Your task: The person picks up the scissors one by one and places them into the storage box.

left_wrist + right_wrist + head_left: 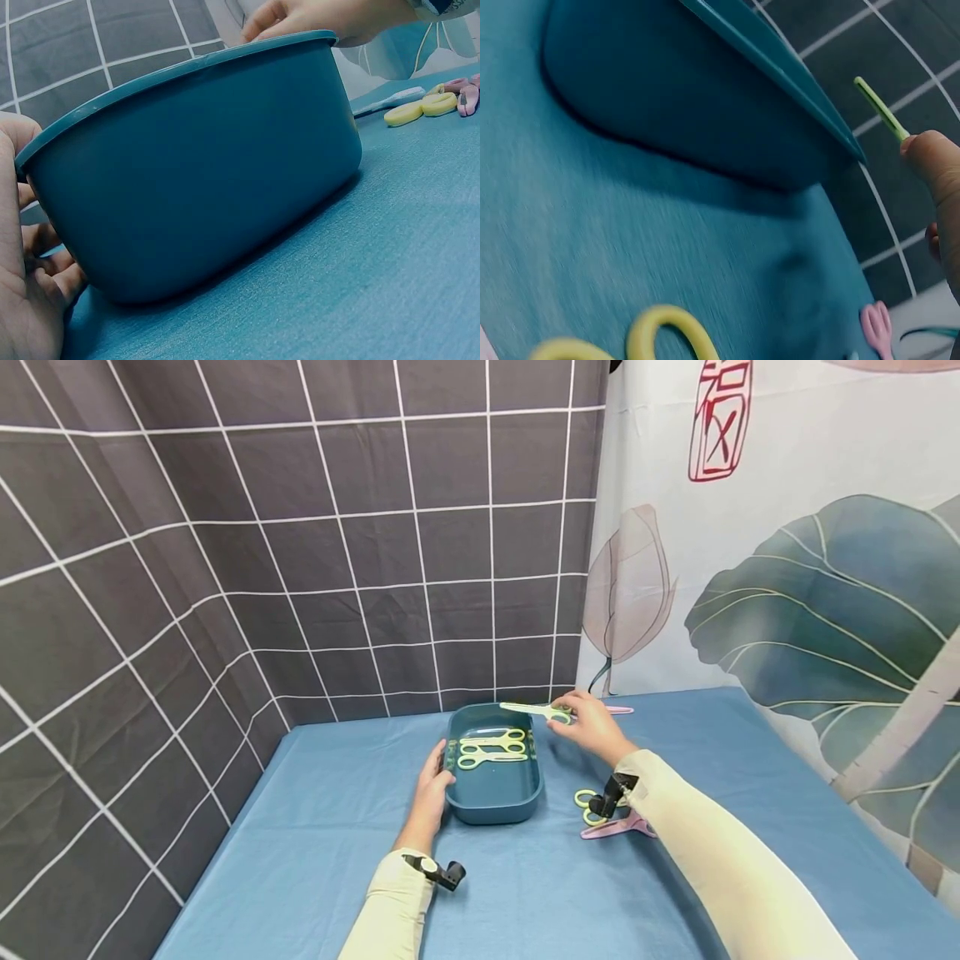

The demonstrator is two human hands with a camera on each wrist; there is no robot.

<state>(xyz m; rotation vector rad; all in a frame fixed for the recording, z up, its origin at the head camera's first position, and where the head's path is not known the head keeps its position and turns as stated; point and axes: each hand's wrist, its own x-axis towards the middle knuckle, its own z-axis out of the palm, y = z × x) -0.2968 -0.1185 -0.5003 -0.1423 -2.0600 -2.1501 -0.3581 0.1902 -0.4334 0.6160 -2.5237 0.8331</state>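
A deep blue plastic basin (495, 814) stands on the table, and several pale green scissors (491, 759) lie side by side inside it. At its left side my left hand (431, 789) holds the wall and rim, fingers bent against the outside in the left wrist view. My right hand (592, 727) pinches another pair of green scissors (525, 707) by the handles, above the basin's far right corner. The blades point left over the basin. In the right wrist view only a green blade tip (881, 109) shows beyond the thumb.
Right of the basin, green-handled scissors (588, 817) and pink scissors (615, 828) lie near my right forearm, partly hidden by it. More pink scissors (621, 710) lie behind my right hand. A dark gridded cloth (375, 552) hangs behind the blue-covered table (315, 827).
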